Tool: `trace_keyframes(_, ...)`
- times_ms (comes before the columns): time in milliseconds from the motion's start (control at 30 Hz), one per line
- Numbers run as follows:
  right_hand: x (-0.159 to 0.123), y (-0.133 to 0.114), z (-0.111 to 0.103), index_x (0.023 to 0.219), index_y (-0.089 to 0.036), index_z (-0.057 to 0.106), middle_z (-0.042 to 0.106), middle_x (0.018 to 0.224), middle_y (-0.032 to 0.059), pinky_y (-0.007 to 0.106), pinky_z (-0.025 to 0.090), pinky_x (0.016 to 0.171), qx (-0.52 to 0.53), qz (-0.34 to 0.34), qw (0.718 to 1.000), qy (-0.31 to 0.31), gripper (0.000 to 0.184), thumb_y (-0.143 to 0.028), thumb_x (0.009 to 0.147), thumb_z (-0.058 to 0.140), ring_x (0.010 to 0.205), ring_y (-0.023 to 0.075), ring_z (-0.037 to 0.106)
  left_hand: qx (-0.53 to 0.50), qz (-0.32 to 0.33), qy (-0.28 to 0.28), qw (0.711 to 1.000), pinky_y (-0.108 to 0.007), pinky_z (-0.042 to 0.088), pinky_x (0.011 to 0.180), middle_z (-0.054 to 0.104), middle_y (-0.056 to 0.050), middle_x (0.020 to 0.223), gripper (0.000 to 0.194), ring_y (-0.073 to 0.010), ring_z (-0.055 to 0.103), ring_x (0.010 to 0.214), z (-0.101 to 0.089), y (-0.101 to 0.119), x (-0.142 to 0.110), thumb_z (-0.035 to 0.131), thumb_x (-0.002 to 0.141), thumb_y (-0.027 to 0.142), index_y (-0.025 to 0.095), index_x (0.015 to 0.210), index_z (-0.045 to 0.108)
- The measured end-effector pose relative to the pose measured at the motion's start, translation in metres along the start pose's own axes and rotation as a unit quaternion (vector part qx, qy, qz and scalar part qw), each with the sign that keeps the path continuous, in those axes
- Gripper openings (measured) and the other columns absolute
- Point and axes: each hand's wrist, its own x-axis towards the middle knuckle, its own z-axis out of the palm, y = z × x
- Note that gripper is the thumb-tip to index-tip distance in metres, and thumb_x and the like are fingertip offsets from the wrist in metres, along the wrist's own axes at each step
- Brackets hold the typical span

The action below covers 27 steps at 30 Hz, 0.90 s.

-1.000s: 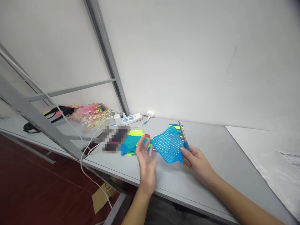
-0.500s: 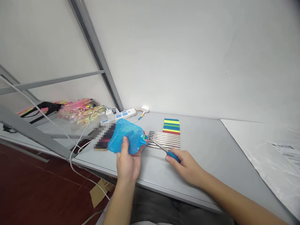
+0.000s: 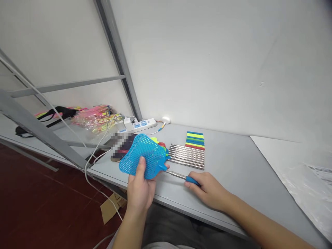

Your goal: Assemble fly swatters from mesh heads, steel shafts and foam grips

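My left hand (image 3: pixel 142 186) grips the blue mesh head of a fly swatter (image 3: pixel 145 155), its thumb lying across the mesh. My right hand (image 3: pixel 204 186) is closed around the swatter's blue handle (image 3: pixel 192 180). A thin metal rod (image 3: pixel 177 174) runs from that handle to the neck of the mesh head, by my left fingertips. Whether rod and neck are joined I cannot tell. Just behind lies a row of fly swatters with metal rods (image 3: pixel 186 155) side by side and coloured handles (image 3: pixel 195 140). Their red, yellow and blue heads are partly hidden behind the held one.
A white power strip (image 3: pixel 137 125) with plugs and cables lies at the back left, near a round white device (image 3: pixel 166 120). Grey frame posts (image 3: pixel 119 58) stand at the left. Bagged colourful items (image 3: pixel 95 116) lie beyond. White sheeting (image 3: pixel 293 169) covers the table's right side.
The swatter's rod has swung down and toward me, so it now lines up with the neck of the mesh head. The head has tilted slightly, uncovering yellow and red heads behind.
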Motion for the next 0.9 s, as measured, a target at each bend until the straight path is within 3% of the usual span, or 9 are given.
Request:
trace_keyframes(167, 0.000, -0.001, 0.000, 0.075, -0.022, 0.040, 0.048, 0.066, -0.0040, 0.024, 0.028, 0.058, 0.002, 0.002, 1.000, -0.003, 0.034, -0.047, 0.098, 0.039, 0.061, 0.0113, 0.043, 0.017, 0.014, 0.017, 1.000, -0.032, 0.062, 0.062, 0.072, -0.007, 0.102, 0.040, -0.0198, 0.072, 0.074, -0.004, 0.002, 0.003, 0.063, 0.087, 0.040, 0.023, 0.123, 0.059)
trace_keyframes(300, 0.001, 0.000, 0.000, 0.074, -0.022, 0.038, 0.047, 0.066, -0.0040, 0.024, 0.027, 0.058, 0.007, 0.002, 1.000, -0.002, 0.035, -0.048, 0.098, 0.039, 0.061, 0.0113, 0.042, 0.038, 0.004, 0.026, 0.999, -0.031, 0.059, 0.045, 0.072, -0.006, 0.092, 0.042, -0.0224, 0.071, 0.061, -0.009, 0.004, 0.004, 0.065, 0.084, 0.043, 0.022, 0.120, 0.059)
trace_keyframes(533, 0.001, 0.001, 0.000, 0.075, -0.022, 0.038, 0.047, 0.066, -0.0037, 0.024, 0.028, 0.058, 0.003, 0.001, 1.000, 0.001, 0.035, -0.048, 0.098, 0.038, 0.061, 0.0117, 0.043, 0.039, 0.022, 0.025, 0.999, -0.030, 0.060, 0.053, 0.072, -0.004, 0.091, 0.041, -0.0186, 0.070, 0.061, -0.006, 0.004, 0.004, 0.065, 0.084, 0.042, 0.023, 0.120, 0.057)
trace_keyframes(900, 0.000, 0.002, 0.001, 0.076, -0.022, 0.041, 0.049, 0.067, -0.0039, 0.024, 0.030, 0.059, -0.010, -0.004, 1.000, 0.004, 0.034, -0.048, 0.098, 0.039, 0.062, 0.0111, 0.044, 0.075, 0.068, 0.012, 0.995, -0.026, 0.058, 0.051, 0.070, -0.004, 0.089, 0.047, -0.0179, 0.069, 0.060, -0.011, 0.004, 0.006, 0.063, 0.087, 0.041, 0.024, 0.129, 0.052)
